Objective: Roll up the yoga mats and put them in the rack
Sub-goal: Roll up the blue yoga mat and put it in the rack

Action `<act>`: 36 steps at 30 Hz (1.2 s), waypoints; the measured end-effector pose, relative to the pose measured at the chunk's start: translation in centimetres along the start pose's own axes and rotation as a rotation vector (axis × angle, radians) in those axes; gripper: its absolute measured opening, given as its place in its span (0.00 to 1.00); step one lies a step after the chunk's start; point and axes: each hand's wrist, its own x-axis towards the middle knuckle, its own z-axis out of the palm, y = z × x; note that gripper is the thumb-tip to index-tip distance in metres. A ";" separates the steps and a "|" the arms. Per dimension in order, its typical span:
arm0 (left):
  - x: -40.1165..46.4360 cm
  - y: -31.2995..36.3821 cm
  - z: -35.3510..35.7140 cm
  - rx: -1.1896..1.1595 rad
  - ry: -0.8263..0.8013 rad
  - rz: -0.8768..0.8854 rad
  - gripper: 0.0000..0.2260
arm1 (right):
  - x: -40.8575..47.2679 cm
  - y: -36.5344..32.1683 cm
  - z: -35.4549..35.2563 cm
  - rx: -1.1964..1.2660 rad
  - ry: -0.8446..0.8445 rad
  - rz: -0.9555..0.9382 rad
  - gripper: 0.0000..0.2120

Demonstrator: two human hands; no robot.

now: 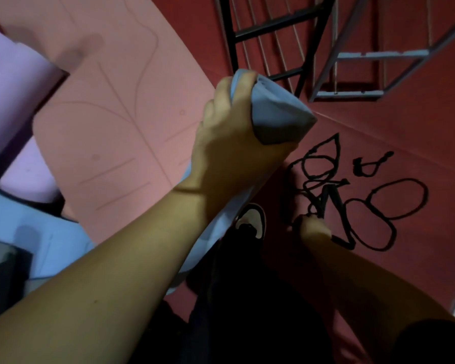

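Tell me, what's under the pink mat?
The red floor shows beside the pink mat. Its lower corner overlaps a blue mat. Anything else beneath it is covered.

flat mat (121, 122) left | straps (357, 195) right (on floor) | rack (273, 35) behind

- Blue yoga mat (279, 114): rolled up, its end at the centre of the frame, running down toward the lower left
- Pink yoga mat (111, 122): unrolled flat on the floor, centre left, faint line markings on its face
- Purple yoga mat (8, 82): at the left edge, partly rolled; blurred
- Light blue mat (24, 227): flat at lower left, under the pink one's corner
- Black rack (271, 30): metal frame with rails, top centre
- Grey rack (378, 56): upper right, just beside the black one
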 end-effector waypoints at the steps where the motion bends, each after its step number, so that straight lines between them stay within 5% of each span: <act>1: 0.0 -0.2 -0.3 -0.015 -0.004 0.001 0.40 | 0.0 0.1 0.1 -0.015 -0.021 0.000 0.28; 5: -0.4 -0.4 -1.8 -0.058 -0.016 -0.008 0.39 | -1.7 -1.2 -1.5 -0.002 0.145 -0.100 0.18; 14: -6.3 0.6 -9.3 -0.137 -0.023 -0.112 0.49 | -14.4 -8.7 -14.2 0.778 0.376 -0.445 0.03; 19: -12.4 0.9 -15.8 -0.137 0.018 -0.118 0.49 | -24.5 -14.3 -20.8 0.755 0.533 -0.765 0.02; 27: -22.6 -1.7 -23.1 -0.150 0.124 -0.158 0.48 | -39.2 -23.1 -23.4 0.221 0.582 -1.081 0.06; 36: -30.2 -3.6 -26.6 -0.155 0.232 -0.126 0.48 | -50.6 -28.1 -20.5 -0.418 0.313 -1.237 0.12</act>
